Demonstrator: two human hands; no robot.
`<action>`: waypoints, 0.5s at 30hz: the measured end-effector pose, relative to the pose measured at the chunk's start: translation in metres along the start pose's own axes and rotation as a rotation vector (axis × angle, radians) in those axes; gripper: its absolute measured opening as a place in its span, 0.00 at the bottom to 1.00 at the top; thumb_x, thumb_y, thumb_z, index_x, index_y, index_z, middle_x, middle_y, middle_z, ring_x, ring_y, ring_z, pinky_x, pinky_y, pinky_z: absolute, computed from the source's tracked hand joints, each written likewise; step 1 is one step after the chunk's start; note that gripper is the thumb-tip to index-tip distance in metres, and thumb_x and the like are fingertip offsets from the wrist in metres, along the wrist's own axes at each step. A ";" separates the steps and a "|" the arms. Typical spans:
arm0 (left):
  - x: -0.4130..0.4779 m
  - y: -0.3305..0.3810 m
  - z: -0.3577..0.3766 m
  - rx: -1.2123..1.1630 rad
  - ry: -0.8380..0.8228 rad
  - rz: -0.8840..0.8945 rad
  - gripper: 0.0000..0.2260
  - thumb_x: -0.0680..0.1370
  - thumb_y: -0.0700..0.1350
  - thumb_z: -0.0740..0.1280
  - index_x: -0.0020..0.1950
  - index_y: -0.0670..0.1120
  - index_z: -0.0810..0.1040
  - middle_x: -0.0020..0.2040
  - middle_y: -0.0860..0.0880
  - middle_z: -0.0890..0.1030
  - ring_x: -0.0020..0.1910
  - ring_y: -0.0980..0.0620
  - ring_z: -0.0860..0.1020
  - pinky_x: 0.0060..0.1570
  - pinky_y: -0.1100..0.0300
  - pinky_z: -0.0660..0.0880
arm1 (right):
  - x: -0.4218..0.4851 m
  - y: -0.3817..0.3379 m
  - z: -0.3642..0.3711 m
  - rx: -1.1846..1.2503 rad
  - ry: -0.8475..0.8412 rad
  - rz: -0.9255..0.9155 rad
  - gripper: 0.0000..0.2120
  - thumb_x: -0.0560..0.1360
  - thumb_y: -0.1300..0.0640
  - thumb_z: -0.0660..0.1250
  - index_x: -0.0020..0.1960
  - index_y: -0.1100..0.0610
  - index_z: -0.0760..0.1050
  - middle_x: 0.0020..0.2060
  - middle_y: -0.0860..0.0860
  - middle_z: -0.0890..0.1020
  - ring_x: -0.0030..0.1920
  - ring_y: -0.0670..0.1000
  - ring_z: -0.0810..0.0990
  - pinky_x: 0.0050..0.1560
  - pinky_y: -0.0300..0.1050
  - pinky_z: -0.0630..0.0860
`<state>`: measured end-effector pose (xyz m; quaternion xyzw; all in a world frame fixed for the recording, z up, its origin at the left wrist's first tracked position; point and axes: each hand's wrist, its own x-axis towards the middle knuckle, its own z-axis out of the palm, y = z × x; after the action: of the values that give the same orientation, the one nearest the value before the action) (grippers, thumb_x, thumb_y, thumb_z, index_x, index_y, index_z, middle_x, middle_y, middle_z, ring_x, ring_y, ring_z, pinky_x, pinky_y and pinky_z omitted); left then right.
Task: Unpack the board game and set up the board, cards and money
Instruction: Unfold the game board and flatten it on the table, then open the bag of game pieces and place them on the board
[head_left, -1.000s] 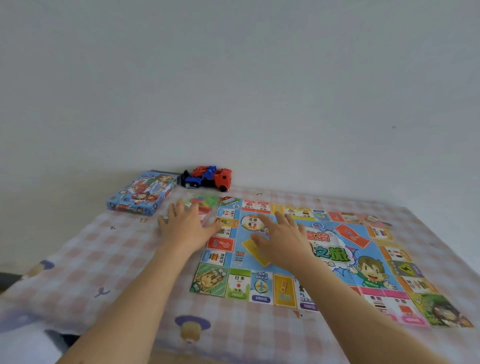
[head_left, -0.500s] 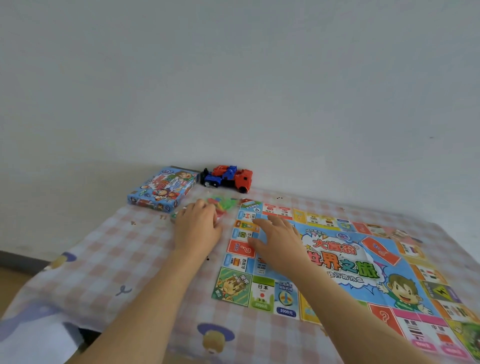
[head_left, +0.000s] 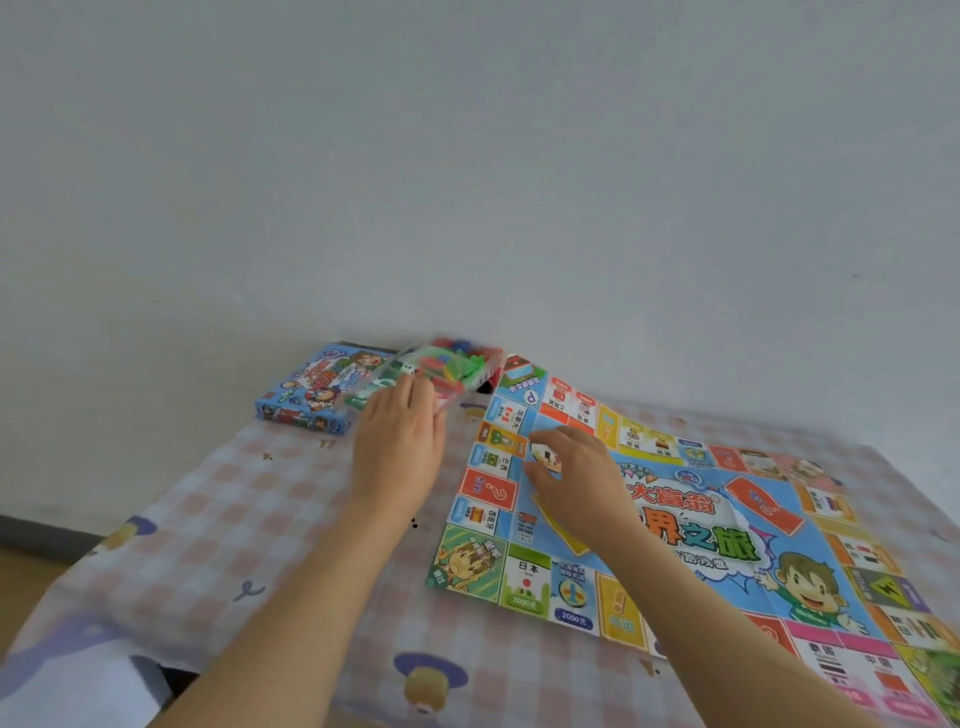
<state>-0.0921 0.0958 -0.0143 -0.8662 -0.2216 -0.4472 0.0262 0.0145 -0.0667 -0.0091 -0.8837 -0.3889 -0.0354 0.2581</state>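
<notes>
The colourful paper game board (head_left: 727, 525) lies unfolded on the checked tablecloth, with its far left corner (head_left: 519, 371) curling up. My right hand (head_left: 576, 483) rests on the board's left part, fingers bent loosely over the printed squares. My left hand (head_left: 400, 441) is just left of the board and grips a clear plastic bag of small coloured game pieces (head_left: 447, 369), lifted off the cloth and blurred. The blue game box (head_left: 311, 395) lies flat behind it, near the wall.
The checked tablecloth (head_left: 249, 519) covers the surface, whose left edge drops off near the floor (head_left: 31, 566). The white wall (head_left: 467, 182) stands right behind the box and board. A toy truck seen earlier is hidden behind the bag.
My left hand has picked the bag of pieces up off the cloth and raised it toward the box. My right hand slid slightly left on the board. The view shifted left.
</notes>
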 end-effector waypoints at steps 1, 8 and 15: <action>0.001 0.001 -0.001 -0.010 0.019 0.010 0.07 0.74 0.41 0.69 0.41 0.41 0.71 0.38 0.44 0.75 0.36 0.46 0.75 0.35 0.54 0.73 | 0.000 0.001 -0.002 0.014 0.011 0.011 0.17 0.79 0.49 0.59 0.68 0.49 0.71 0.67 0.47 0.71 0.68 0.50 0.66 0.67 0.48 0.64; 0.009 0.009 -0.009 -0.031 0.034 0.037 0.07 0.75 0.42 0.68 0.42 0.42 0.70 0.40 0.46 0.73 0.40 0.47 0.73 0.41 0.52 0.74 | -0.001 0.006 -0.014 0.127 0.018 0.097 0.16 0.80 0.50 0.60 0.66 0.49 0.72 0.68 0.48 0.72 0.68 0.52 0.69 0.65 0.48 0.68; 0.005 0.016 -0.009 -0.230 -0.084 0.150 0.06 0.75 0.45 0.62 0.42 0.43 0.71 0.46 0.47 0.74 0.45 0.48 0.74 0.44 0.55 0.75 | -0.002 0.011 -0.025 0.457 0.150 0.305 0.16 0.82 0.54 0.53 0.60 0.60 0.75 0.54 0.58 0.81 0.50 0.57 0.79 0.52 0.52 0.76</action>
<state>-0.0894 0.0810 -0.0024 -0.8955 -0.1042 -0.4299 -0.0493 0.0237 -0.0862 0.0072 -0.8457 -0.2294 0.0274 0.4812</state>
